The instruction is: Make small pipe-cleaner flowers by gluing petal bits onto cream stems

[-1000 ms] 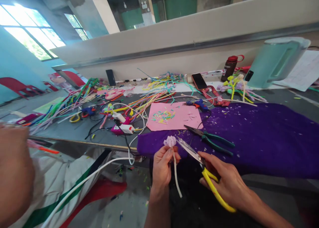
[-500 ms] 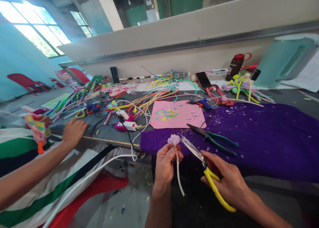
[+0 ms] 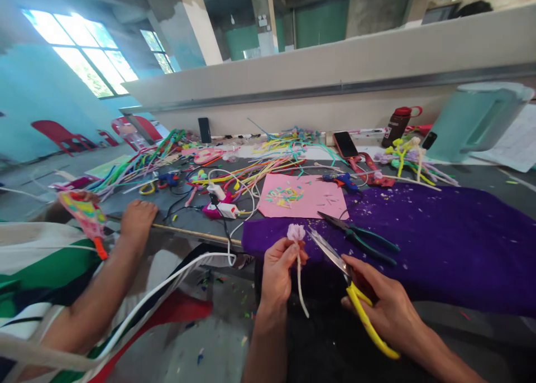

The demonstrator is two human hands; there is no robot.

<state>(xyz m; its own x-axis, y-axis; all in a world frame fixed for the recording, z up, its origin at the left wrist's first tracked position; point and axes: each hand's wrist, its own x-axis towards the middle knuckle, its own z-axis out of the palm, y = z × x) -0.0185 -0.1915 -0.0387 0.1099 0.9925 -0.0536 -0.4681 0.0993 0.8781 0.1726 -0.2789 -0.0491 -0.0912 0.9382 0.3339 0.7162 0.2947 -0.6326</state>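
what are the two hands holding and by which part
Left hand: pale flower, by its stem just below the head. Right: scissors, around the yellow handles.

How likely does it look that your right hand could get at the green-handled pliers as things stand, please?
Probably yes: the pliers lie uncovered on the purple cloth, just beyond the right hand, though the yellow-handled scissors it holds would likely need setting down first.

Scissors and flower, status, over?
Right hand on yellow-handled scissors, blades beside flower, apart. Left hand pinching pale stem below lilac flower. Pliers lying on purple cloth, just beyond blades.
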